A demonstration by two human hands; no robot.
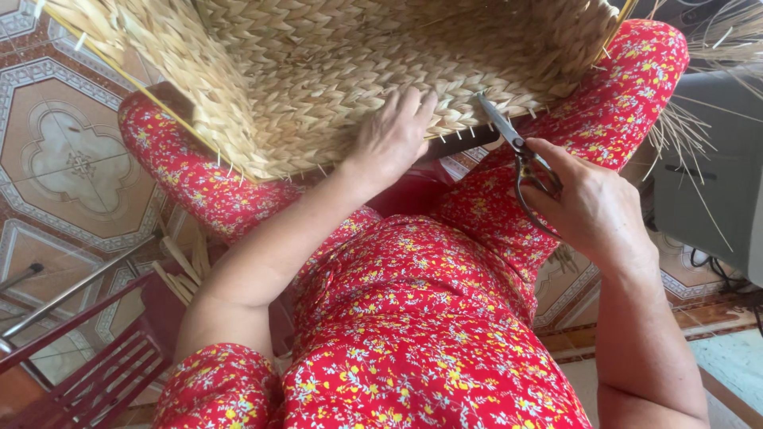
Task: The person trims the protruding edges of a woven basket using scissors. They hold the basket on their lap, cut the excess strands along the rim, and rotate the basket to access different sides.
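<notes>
A large woven straw basket [318,63] rests across my knees, its braided surface filling the upper middle of the view. My left hand [391,139] lies flat on the weave near the basket's lower edge, fingers pressed against it. My right hand [592,206] grips a pair of dark metal scissors [517,151]. Their blades point up and left, and the tips touch the basket's rim where short straw ends stick out. I wear red clothing with a small flower print [413,318].
Patterned floor tiles [71,159] lie to the left. A dark red chair frame [87,373] and metal rods [79,286] stand at the lower left. Loose straw [715,48] and a grey object [715,183] sit at the right, with cables [715,270] beneath it.
</notes>
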